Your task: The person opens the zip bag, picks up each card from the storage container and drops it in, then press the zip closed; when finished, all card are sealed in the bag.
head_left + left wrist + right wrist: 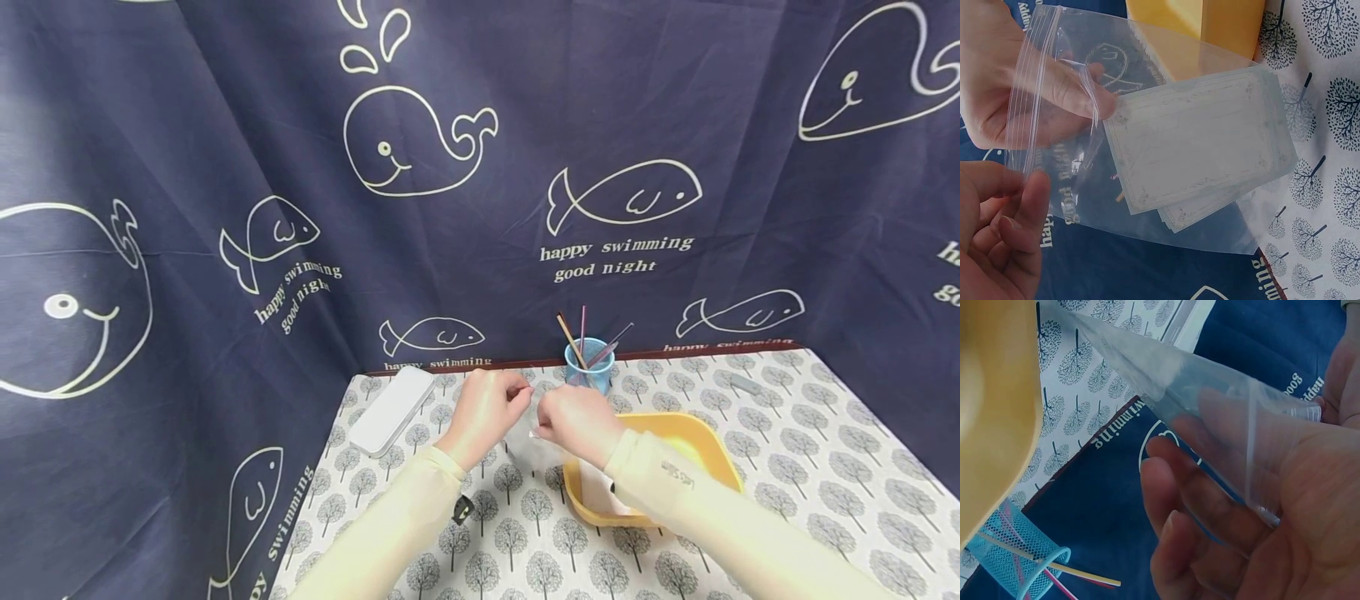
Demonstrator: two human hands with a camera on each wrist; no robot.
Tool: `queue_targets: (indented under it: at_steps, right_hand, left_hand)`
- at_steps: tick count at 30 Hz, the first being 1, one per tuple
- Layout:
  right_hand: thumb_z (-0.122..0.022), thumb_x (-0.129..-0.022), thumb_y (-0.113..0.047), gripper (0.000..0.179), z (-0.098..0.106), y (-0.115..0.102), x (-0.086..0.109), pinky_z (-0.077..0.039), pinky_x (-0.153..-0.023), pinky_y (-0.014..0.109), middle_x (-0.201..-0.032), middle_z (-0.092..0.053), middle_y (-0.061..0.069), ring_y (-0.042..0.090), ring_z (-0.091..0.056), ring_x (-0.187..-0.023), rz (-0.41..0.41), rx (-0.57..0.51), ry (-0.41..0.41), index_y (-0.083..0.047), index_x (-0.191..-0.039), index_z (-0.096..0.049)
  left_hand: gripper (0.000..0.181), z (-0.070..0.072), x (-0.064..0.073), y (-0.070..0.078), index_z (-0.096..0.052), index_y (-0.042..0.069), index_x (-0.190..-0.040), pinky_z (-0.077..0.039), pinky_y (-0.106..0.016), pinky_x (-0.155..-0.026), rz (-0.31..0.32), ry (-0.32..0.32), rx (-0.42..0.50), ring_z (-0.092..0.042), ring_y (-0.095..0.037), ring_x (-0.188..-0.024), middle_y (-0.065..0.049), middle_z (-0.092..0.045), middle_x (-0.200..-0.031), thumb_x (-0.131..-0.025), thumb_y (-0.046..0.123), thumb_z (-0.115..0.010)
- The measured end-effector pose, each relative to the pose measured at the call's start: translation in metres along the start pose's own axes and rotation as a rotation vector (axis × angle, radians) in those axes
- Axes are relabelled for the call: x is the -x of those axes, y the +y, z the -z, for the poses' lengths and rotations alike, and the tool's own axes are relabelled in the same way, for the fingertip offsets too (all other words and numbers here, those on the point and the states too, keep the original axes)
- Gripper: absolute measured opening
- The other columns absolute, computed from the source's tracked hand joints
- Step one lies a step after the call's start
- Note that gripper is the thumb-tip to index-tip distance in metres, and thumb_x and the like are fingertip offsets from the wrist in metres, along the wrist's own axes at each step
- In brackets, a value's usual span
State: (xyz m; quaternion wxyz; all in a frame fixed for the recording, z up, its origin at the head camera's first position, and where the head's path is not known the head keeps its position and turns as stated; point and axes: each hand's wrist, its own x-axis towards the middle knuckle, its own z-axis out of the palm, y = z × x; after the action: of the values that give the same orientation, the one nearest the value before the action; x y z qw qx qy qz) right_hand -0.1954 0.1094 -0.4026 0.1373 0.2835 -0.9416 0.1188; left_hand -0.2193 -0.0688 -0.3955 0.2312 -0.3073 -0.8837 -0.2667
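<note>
A clear zip-lock bag [1210, 240] hangs between my two hands, with several pale cards [1191, 137] with printed borders inside it. My left hand [489, 412], seen closer in the left wrist view [1013, 225], pinches the bag's zip edge at one corner. My right hand [581, 421] reaches in through the bag's mouth, and its thumb [1079, 94] presses at the near corner of the cards. In the right wrist view the right hand's lower fingers [1179, 550] are loosely bent outside the plastic, while others show through it.
A yellow bin [716, 450] stands under my right forearm, with something white inside. Behind it is a blue mesh cup [596, 375] with several pencils. A white case [393, 412] lies at the left back, and a small grey piece [745, 384] at the right. A patterned cloth [536, 546] covers the table.
</note>
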Motion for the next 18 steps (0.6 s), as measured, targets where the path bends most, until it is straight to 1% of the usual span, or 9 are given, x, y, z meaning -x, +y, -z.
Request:
queue_targets:
  at_steps: [5, 11, 14, 18]
  right_hand:
    - [-0.091, -0.075, -0.024, 0.039, -0.0012, -0.0031, -0.0014, -0.047, -0.046, 0.037, -0.058, -0.057, -0.012, 0.014, -0.052, -0.050, -0.012, 0.035, 0.031, -0.025, -0.056, -0.057]
    - [-0.092, -0.072, -0.021, 0.034, -0.0015, -0.0065, -0.0013, -0.048, -0.046, 0.039, -0.059, -0.062, -0.008, 0.017, -0.056, -0.050, -0.015, 0.071, 0.084, -0.023, -0.058, -0.061]
    - [-0.091, -0.073, -0.020, 0.033, -0.0010, -0.0056, -0.0007, -0.048, -0.046, 0.038, -0.059, -0.061, -0.009, 0.016, -0.055, -0.050, -0.010, 0.060, 0.086, -0.023, -0.058, -0.061]
    - [-0.090, -0.076, -0.022, 0.032, 0.0016, -0.0028, 0.0011, -0.046, -0.047, 0.035, -0.061, -0.060, -0.011, 0.013, -0.054, -0.052, -0.011, 0.018, 0.064, -0.024, -0.060, -0.062]
  left_hand:
    - [0.015, -0.0002, -0.0006, 0.0016, -0.080, 0.018, -0.079, -0.047, -0.019, -0.059, -0.001, 0.006, -0.006, -0.057, -0.002, -0.060, 0.012, -0.071, -0.069, -0.087, 0.006, -0.074]
    - [0.016, 0.0000, -0.0009, 0.0020, -0.080, 0.018, -0.079, -0.048, -0.018, -0.059, -0.001, 0.006, -0.008, -0.059, -0.001, -0.061, 0.012, -0.072, -0.070, -0.087, 0.006, -0.074]
    - [0.016, 0.0005, -0.0011, 0.0016, -0.081, 0.018, -0.080, -0.047, -0.017, -0.059, 0.005, 0.000, -0.001, -0.058, -0.001, -0.061, 0.012, -0.072, -0.071, -0.088, 0.006, -0.073]
    - [0.016, 0.0013, -0.0005, 0.0004, -0.080, 0.017, -0.079, -0.045, -0.016, -0.056, 0.011, -0.002, 0.007, -0.055, 0.000, -0.058, 0.010, -0.072, -0.070, -0.089, 0.007, -0.073]
